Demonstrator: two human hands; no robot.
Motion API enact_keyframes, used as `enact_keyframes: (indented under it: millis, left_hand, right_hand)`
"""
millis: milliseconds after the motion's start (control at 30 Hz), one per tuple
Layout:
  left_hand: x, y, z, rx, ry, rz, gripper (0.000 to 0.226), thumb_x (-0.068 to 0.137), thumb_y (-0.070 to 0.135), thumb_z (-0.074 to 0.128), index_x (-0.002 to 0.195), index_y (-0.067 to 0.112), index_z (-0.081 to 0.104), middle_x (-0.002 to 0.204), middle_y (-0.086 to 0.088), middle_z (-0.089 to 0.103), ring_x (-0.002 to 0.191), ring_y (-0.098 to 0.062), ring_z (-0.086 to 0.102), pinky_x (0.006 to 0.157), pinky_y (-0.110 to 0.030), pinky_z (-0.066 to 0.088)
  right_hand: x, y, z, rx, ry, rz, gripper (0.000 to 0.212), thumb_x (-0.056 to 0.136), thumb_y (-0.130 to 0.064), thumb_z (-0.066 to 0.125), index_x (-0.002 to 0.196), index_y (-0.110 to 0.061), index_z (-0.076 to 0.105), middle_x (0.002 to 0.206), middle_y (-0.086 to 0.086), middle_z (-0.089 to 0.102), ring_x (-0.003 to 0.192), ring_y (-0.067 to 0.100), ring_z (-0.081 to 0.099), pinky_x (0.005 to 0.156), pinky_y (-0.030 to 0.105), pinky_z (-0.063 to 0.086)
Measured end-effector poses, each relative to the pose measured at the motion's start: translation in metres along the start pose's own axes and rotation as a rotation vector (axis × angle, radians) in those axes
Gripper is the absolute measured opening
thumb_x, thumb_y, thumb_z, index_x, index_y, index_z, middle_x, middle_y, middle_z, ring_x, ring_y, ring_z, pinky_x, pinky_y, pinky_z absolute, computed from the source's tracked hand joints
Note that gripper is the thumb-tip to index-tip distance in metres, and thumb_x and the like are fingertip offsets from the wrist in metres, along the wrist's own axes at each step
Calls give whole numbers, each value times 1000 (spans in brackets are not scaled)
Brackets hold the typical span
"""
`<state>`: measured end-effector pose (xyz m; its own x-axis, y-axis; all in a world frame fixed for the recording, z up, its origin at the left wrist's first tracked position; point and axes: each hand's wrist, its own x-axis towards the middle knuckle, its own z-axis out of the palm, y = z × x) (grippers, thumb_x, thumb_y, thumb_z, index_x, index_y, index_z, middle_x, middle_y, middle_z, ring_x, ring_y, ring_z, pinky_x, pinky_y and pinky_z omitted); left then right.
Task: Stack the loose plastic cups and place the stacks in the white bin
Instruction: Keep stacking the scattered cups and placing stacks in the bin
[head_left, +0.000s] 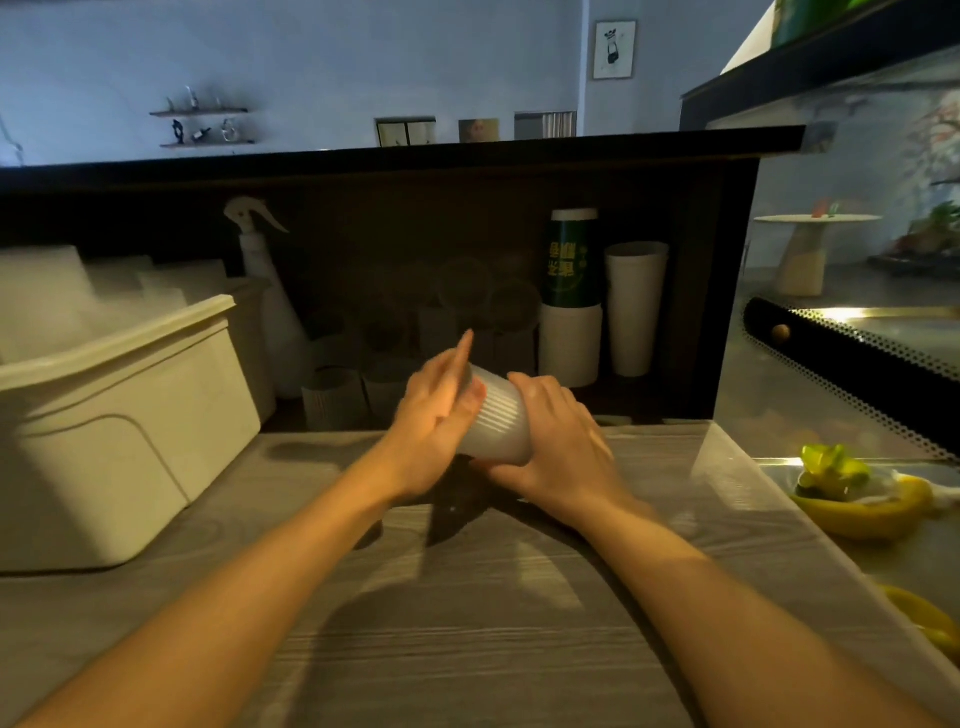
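A ribbed, translucent white plastic cup (496, 423) is held tilted above the grey wood-grain counter (467, 623), between both hands. The rectangular white plastic bin (130, 415) stands at the left; its contents are blurred. More cups in the dark recess behind are hard to make out. The right hand (561, 447) grasps the cup's side; the left hand (436, 410), fingers straight, presses against it.

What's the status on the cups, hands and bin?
Both hands on ribbed plastic cup, tilted above counter: right hand grips it, left hand against its far end. White bin at left, path clear.
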<state>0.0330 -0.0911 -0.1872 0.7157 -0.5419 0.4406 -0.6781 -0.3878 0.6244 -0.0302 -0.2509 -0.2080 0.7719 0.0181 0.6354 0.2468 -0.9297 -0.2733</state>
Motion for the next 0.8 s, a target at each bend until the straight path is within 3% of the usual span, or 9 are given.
enact_keyframes:
  millis: [67, 133, 267, 367, 467, 567, 800]
  left_hand:
    - [-2, -1, 8, -101, -49, -41, 62, 89, 69, 18, 145, 52, -3, 155, 22, 10, 142, 3, 4, 121, -34, 5]
    - [1, -4, 4, -205, 22, -35, 64, 87, 74, 19, 146, 51, 9, 152, 23, 18, 146, -2, 10, 123, -38, 10]
    - [8, -20, -17, -42, 485, -81, 56, 94, 50, 52, 143, 26, 42, 135, 8, 47, 131, -14, 43, 110, -38, 37]
    - [5, -53, -38, 254, 679, -241, 60, 91, 40, 64, 142, 16, 43, 139, -7, 46, 129, -26, 42, 106, -45, 39]
    - [3, -79, -56, 291, 676, -530, 80, 87, 41, 70, 149, 10, 30, 149, -13, 34, 137, -34, 32, 110, -48, 32]
    - [7, -99, -59, 253, 558, -715, 90, 82, 45, 74, 148, 5, 27, 150, -19, 30, 137, -40, 32, 109, -50, 33]
    - [20, -115, -58, 177, 564, -767, 70, 83, 34, 75, 135, 0, 43, 136, -23, 50, 124, -42, 49, 99, -48, 43]
  right_hand:
    - [-1, 2, 0, 10, 4, 4, 88, 68, -48, 78, 140, -22, 35, 126, -3, 45, 113, 15, 45, 93, 32, 39]
    - [-1, 5, 0, 22, 34, 27, 87, 67, -50, 78, 138, -22, 37, 123, -3, 47, 111, 16, 46, 92, 35, 41]
    - [0, 7, 1, 47, 67, 81, 89, 67, -50, 78, 140, -21, 35, 122, -1, 46, 110, 18, 47, 92, 35, 41]
    - [-1, 8, 2, 67, 78, 104, 89, 68, -51, 79, 140, -22, 35, 122, -2, 45, 109, 15, 46, 92, 34, 42]
    - [0, 8, 4, 79, 86, 112, 87, 68, -51, 79, 138, -23, 36, 120, -3, 45, 108, 16, 47, 91, 36, 43]
    - [-1, 7, 5, 97, 99, 118, 86, 68, -51, 80, 138, -23, 37, 120, -3, 46, 107, 16, 48, 90, 37, 44]
    - [1, 10, 8, 123, 93, 142, 82, 67, -53, 78, 134, -26, 38, 119, -5, 44, 107, 15, 48, 89, 43, 48]
